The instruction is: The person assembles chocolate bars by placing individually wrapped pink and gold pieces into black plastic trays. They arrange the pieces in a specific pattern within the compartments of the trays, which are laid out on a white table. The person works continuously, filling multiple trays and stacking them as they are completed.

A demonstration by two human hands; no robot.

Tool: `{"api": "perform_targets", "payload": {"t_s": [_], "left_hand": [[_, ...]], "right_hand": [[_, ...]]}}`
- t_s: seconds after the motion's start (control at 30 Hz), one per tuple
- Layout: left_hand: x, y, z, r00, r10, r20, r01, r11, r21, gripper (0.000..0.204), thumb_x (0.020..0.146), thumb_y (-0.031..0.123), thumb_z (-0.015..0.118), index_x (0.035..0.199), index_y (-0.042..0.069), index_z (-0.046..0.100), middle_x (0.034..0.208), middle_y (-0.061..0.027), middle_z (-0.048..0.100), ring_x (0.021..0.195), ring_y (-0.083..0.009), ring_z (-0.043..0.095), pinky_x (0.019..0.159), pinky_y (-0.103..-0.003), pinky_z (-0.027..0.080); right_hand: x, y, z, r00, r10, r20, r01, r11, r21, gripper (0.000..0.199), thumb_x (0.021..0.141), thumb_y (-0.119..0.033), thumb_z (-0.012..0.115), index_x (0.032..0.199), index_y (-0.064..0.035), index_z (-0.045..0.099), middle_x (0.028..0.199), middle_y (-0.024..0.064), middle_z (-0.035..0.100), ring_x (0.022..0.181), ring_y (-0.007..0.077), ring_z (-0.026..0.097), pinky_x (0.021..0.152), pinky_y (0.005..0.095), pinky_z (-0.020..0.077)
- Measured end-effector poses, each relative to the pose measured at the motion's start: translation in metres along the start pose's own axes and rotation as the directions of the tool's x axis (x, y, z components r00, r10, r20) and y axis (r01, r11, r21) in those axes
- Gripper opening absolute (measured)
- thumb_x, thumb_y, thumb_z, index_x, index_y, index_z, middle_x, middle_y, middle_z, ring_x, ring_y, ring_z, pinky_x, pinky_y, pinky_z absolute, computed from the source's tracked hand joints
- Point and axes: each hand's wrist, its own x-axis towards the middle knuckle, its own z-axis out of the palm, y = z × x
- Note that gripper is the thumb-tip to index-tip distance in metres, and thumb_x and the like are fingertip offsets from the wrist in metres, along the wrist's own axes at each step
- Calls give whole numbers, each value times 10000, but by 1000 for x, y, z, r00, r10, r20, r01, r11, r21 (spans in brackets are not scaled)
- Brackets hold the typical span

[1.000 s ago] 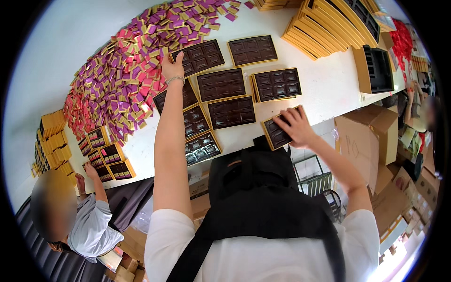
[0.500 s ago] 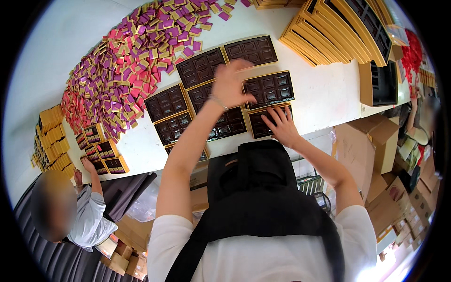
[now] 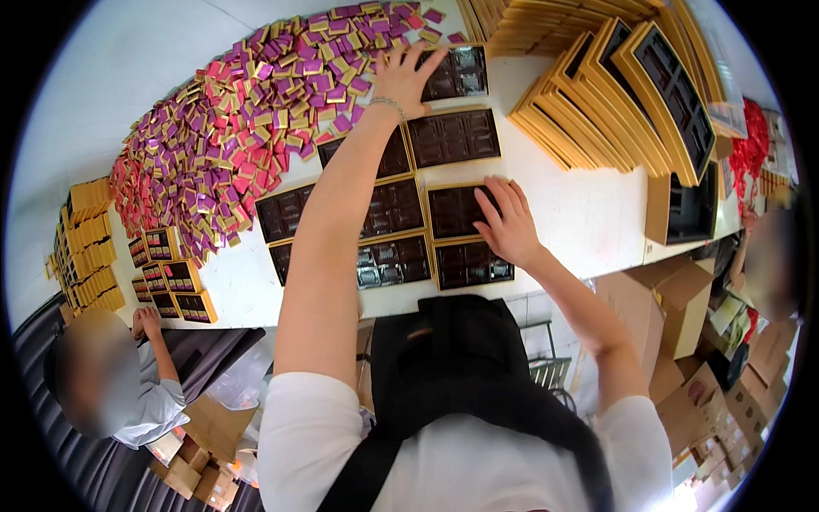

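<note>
My left hand [image 3: 408, 84] reaches far over the table with its fingers spread, touching the left end of the farthest gold-edged box [image 3: 461, 72]. That box holds a dark brown moulded tray with compartments. My right hand [image 3: 510, 224], its fingers extended, rests on the right end of another such box [image 3: 452, 212]. A nearer box [image 3: 473, 264] lies just below that hand. Between my hands lies a further box [image 3: 453, 136]. More boxes [image 3: 392, 207] stand in rows to the left, partly hidden by my left forearm. The trays I can see hold no wrapped pieces.
A large heap of small purple, pink and gold wrapped pieces [image 3: 247, 128] spreads across the far left. Stacked gold-edged trays [image 3: 589, 102] lean at the far right, near an open box [image 3: 689, 213]. At left, a co-worker's hands [image 3: 147, 321] are beside filled boxes [image 3: 181, 275].
My left hand has moved farther away, to a box lying where bare tabletop showed before. My right hand has gone from the nearest right box to the one beyond. The whole view has shifted slightly.
</note>
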Motion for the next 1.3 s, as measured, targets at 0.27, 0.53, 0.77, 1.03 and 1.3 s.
{"api": "perform_targets", "payload": {"t_s": [0.27,0.53,0.77,1.03,1.3], "left_hand": [[-43,15,54,997,43,62,-33,988,-151,737,837,643,539,1465,316,331,1567,-31,209,1446,-330,148,1110,-659,147],[-168,-37,45,710,-601,-366,544,799,-256,335,847,176,628,1174,107,612,1165,-70,622,1099,-286,552,957,-479,398],[-185,-111,27,818,-566,-105,511,798,-318,205,752,135,696,952,92,699,988,-68,630,975,-283,573,813,-381,483],[-164,-139,41,985,-49,-163,11,974,-228,347,646,178,791,949,70,657,987,-56,587,999,-262,560,844,-369,493],[-170,-146,51,940,-135,-314,28,946,-322,182,776,133,711,931,40,690,902,-65,647,849,-275,610,768,-361,517]], "right_hand": [[-14,34,48,965,237,113,-215,960,-181,695,884,-385,603,1440,-54,350,1532,179,237,1417,385,198,1085,674,90],[41,42,31,997,14,-71,-7,996,89,518,845,-139,643,1324,-40,473,1366,174,456,1248,372,443,1047,502,337],[222,-1,95,950,-257,-178,298,915,272,189,732,-4,631,920,-22,625,917,101,597,888,291,594,771,392,501],[304,-21,169,940,-342,-15,337,933,-126,244,720,-207,702,860,-11,658,972,76,548,954,243,560,734,364,504],[315,-38,176,954,-282,101,300,913,-278,216,743,-157,692,899,-14,653,1004,104,578,959,259,591,777,373,510]]}}
